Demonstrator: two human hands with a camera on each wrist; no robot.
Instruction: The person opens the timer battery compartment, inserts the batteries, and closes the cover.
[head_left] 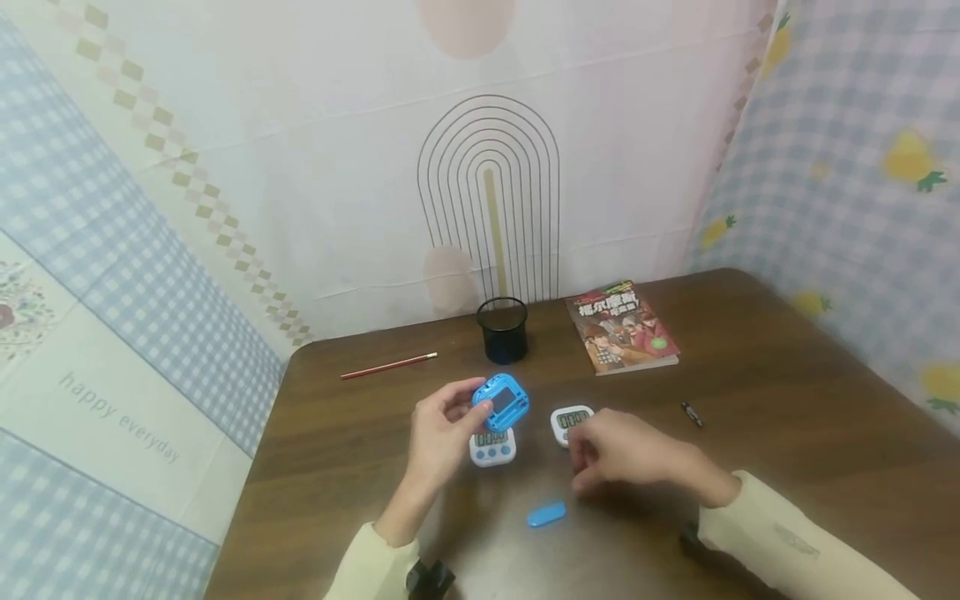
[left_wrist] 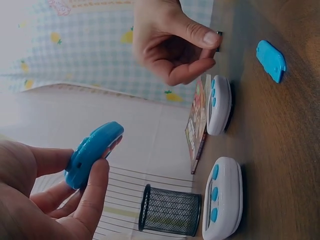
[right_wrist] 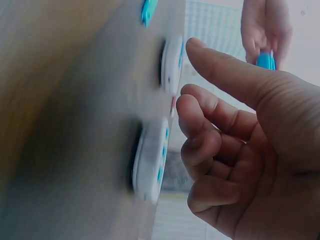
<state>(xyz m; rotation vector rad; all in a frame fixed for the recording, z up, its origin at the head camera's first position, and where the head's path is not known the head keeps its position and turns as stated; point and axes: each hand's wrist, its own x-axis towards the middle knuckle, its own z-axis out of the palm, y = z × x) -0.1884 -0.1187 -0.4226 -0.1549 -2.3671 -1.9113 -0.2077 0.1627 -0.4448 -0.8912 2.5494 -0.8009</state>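
My left hand (head_left: 438, 433) holds up a blue digital timer (head_left: 507, 403), its back turned toward me and the battery compartment uncovered. Thumb and fingers pinch the timer's edge in the left wrist view. Below it on the table lies a white timer (head_left: 492, 454) with blue buttons. A second white timer (head_left: 572, 418) sits further right, partly covered by my right hand (head_left: 626, 450). That hand is held above the table, fingers loosely curled with nothing in them in the right wrist view. Nearer to me, a blue battery cover (head_left: 546, 514) lies flat.
A small dark battery-like piece (head_left: 692, 414) lies on the right of the brown table (head_left: 322, 500). Along the back are a red pencil (head_left: 388, 366), a black mesh pen holder (head_left: 505, 340) and a comic-style book (head_left: 626, 329). Patterned cloth (head_left: 360, 208) hangs behind.
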